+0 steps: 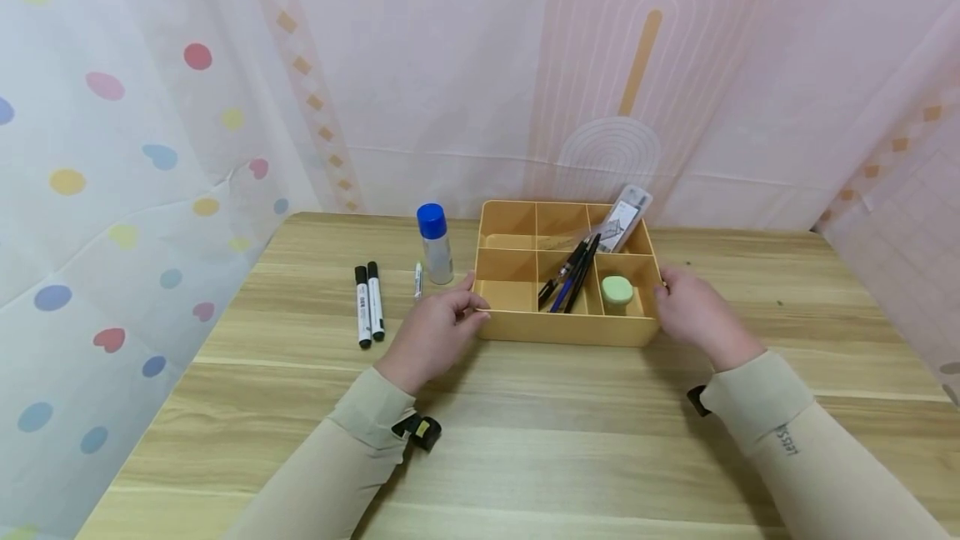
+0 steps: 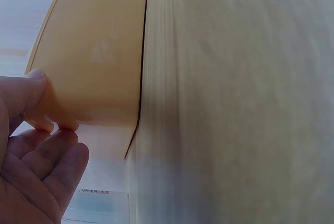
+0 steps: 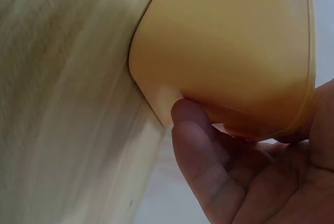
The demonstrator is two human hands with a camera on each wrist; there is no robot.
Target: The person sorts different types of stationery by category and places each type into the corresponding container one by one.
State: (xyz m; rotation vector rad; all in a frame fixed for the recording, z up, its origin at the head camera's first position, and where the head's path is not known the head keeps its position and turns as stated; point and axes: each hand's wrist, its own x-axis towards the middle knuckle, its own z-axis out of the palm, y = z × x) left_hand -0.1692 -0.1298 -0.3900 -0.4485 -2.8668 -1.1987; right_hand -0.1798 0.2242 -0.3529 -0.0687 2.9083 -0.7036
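A yellow-orange organizer box (image 1: 566, 328) with several compartments sits on the wooden table. My left hand (image 1: 438, 327) grips its front left corner; in the left wrist view the thumb (image 2: 35, 75) lies near the rim and the fingers bend against the side. At the right end, my right hand (image 1: 701, 315) holds the box's side near the front corner, its fingers (image 3: 190, 114) curled against the wall. Pens (image 1: 581, 275) lean in the front middle compartment. A pale green rounded case (image 1: 617, 290) is in the front right one. A clear packet (image 1: 624, 219) sticks out at the back right.
Left of the box stands a clear bottle with a blue cap (image 1: 432, 222). Beside it lies a small white tube (image 1: 418, 282). Two white markers with black caps (image 1: 363, 307) lie further left. A patterned curtain (image 1: 450, 65) hangs behind the table.
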